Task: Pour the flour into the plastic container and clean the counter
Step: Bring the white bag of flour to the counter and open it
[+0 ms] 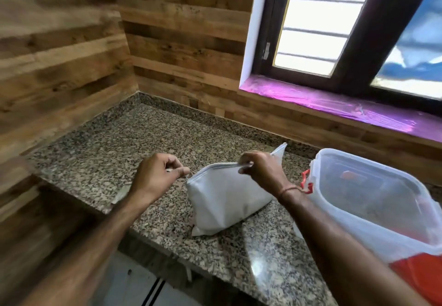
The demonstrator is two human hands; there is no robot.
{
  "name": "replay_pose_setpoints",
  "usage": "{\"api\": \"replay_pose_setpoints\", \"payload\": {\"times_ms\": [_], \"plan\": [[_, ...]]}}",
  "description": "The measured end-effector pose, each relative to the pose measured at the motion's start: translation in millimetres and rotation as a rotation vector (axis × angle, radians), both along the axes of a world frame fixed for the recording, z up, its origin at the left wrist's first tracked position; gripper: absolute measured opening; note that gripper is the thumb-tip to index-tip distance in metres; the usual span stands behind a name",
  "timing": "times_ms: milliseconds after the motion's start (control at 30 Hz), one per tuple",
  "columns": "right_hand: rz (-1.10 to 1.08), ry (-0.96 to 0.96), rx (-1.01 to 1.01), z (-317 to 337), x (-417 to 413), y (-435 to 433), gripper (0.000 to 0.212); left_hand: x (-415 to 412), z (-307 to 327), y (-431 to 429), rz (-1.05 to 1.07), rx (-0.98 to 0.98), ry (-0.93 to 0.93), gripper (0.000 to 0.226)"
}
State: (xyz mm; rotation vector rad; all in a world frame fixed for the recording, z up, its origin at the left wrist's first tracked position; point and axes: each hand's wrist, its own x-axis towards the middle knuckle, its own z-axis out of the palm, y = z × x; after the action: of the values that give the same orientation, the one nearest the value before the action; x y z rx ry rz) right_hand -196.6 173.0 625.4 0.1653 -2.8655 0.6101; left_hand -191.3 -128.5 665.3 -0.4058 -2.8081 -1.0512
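A clear plastic bag full of white flour (pixel 224 198) stands on the speckled granite counter (pixel 134 143) in the middle of the view. My right hand (pixel 260 169) pinches the bag's top edge near its right end. My left hand (pixel 157 174) is closed at the bag's left top corner, thumb and finger pinched together right by the edge. A large clear plastic container (pixel 373 200) with red latches stands open on the counter just right of the bag, beside my right forearm.
Wood-panelled walls meet in a corner behind the counter. A window with a pink-covered sill (pixel 334 105) runs along the back right. The counter's front edge (pixel 153 246) lies below my left arm, with the floor beyond. A pale scrap lies under my left wrist.
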Motion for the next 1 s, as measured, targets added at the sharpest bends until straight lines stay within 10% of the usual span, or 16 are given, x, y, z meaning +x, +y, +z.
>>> {"api": "replay_pose_setpoints", "payload": {"times_ms": [200, 400, 567, 733, 1000], "plan": [[0.215, -0.044, -0.135, 2, 22, -90, 0.055, -12, 41, 19, -0.140, 0.028, -0.002, 0.013], [0.220, 0.024, -0.283, 1, 14, -121, 0.025, -14, 42, 20, -0.249, 0.062, 0.037, 0.013], [0.116, -0.002, -0.445, -5, 16, -121, 0.034, -6, 15, -4, -0.086, 0.467, -0.066, 0.004], [0.006, -0.197, -0.737, 3, 15, -120, 0.030, 17, -43, -15, -0.136, 0.315, -0.283, 0.012], [-0.060, -0.215, -0.752, 4, 16, -122, 0.036, 24, -56, 10, -0.025, 0.181, 0.034, 0.024]]}}
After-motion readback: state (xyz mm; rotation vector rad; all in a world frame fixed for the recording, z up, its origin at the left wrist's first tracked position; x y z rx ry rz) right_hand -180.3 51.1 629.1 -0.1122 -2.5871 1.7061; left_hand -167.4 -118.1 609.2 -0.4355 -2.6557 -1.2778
